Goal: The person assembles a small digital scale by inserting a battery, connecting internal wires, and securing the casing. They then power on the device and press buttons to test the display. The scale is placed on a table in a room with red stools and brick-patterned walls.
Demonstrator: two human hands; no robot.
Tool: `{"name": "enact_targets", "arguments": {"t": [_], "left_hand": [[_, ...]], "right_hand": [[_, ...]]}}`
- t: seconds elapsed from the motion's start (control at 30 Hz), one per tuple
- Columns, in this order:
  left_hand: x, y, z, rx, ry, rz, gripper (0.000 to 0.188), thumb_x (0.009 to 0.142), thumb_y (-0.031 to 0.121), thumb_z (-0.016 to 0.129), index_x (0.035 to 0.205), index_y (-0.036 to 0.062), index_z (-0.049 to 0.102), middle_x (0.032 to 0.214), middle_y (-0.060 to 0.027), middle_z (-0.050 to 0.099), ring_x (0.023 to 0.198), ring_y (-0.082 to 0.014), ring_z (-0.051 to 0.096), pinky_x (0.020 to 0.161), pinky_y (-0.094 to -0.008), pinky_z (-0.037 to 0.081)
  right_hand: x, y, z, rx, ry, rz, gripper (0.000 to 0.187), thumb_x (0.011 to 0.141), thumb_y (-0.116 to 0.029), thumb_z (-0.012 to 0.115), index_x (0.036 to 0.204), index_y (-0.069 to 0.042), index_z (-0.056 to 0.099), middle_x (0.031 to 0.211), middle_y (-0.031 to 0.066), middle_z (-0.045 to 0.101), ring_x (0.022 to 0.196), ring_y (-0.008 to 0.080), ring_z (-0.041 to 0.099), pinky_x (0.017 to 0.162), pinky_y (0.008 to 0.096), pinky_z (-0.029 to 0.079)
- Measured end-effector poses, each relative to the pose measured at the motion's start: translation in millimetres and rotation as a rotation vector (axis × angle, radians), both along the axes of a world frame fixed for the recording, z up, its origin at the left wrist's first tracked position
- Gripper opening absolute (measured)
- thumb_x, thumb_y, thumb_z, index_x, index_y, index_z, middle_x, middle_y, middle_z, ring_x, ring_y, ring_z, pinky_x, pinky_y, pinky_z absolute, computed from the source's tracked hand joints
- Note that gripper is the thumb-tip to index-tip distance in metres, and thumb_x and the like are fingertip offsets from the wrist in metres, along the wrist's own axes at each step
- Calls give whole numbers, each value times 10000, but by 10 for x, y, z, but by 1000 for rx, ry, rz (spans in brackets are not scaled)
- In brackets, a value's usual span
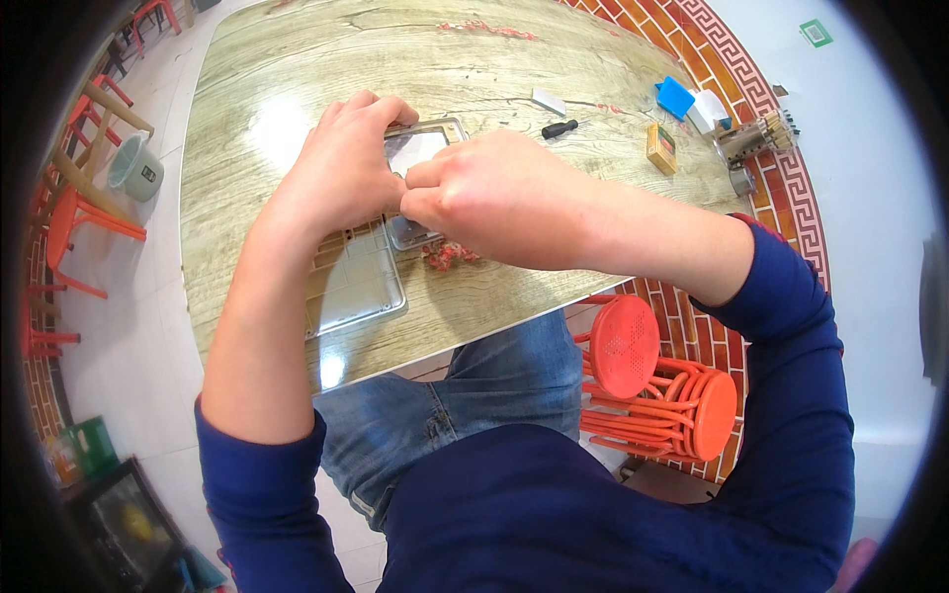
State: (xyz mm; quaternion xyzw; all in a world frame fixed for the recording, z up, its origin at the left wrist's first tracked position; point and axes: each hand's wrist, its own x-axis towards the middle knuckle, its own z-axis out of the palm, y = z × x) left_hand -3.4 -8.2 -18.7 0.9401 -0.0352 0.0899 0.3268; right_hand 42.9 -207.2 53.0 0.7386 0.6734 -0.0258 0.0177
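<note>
Watching through the head cam, here's my count. Two hands in play. Left hand [346,163] is arched, fingers bent down along the left side of one metal-edged case [425,131], thumb reaching over to the right fingertips. Right hand [504,193] is curled, thumb and forefinger drawn together right over the case; can't tell what they're pinching, if anything, since the knuckles block my view. The case sits on the one wood-grain table [554,59], mostly under both hands.

One pale flat panel [361,282] lies nearer the body, below the left hand. Off to the right I get one black-handled screwdriver [560,128], one small white block [548,101], one yellowish box [661,149] and one blue piece [675,99] next to a white one [706,111]. Two red round stool seats [623,346] show beside the table.

Labels: the box has printing on it, the pale bucket [136,166] a dark mark, the wall one green-bordered sticker [816,34]. All too small for me to read.
</note>
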Motion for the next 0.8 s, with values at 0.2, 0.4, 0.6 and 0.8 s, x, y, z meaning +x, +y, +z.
{"name": "enact_targets", "arguments": {"t": [0.2, 0.4, 0.6, 0.8], "left_hand": [[-1, 2, -19, -4, -6, -1, 636, 806, 228, 879, 1395, 49, 716, 1387, -166, 681, 1407, -391, 578, 1196, -470, 505], [-6, -5, -1, -17, 15, 6, 599, 845, 251, 855, 1392, 50, 717, 1404, -165, 680, 1405, -390, 582, 1199, -470, 505], [-20, -20, 3, -14, -7, 17, 573, 861, 251, 850, 1382, 48, 721, 1394, -171, 683, 1397, -394, 582, 1194, -472, 503], [0, -6, -39, -20, -31, 10, 547, 877, 250, 845, 1369, 45, 723, 1374, -176, 685, 1376, -410, 585, 1185, -473, 501]], "right_hand": [[-1, 5, 32, 22, 21, 11, 152, 822, -165, 882, 902, -73, 793, 928, 103, 798, 941, 349, 821, 783, 486, 668], [-25, 22, 70, -87, 28, 22, 106, 878, -94, 748, 900, -68, 648, 995, 72, 715, 1004, 300, 760, 787, 462, 652], [-33, 66, 64, -14, -10, 84, 103, 839, -133, 848, 922, -77, 822, 964, 118, 815, 970, 352, 820, 793, 491, 672], [-11, 80, 55, -33, 28, 57, 114, 836, -148, 861, 912, -73, 821, 917, 130, 814, 926, 357, 825, 793, 489, 677]]}}
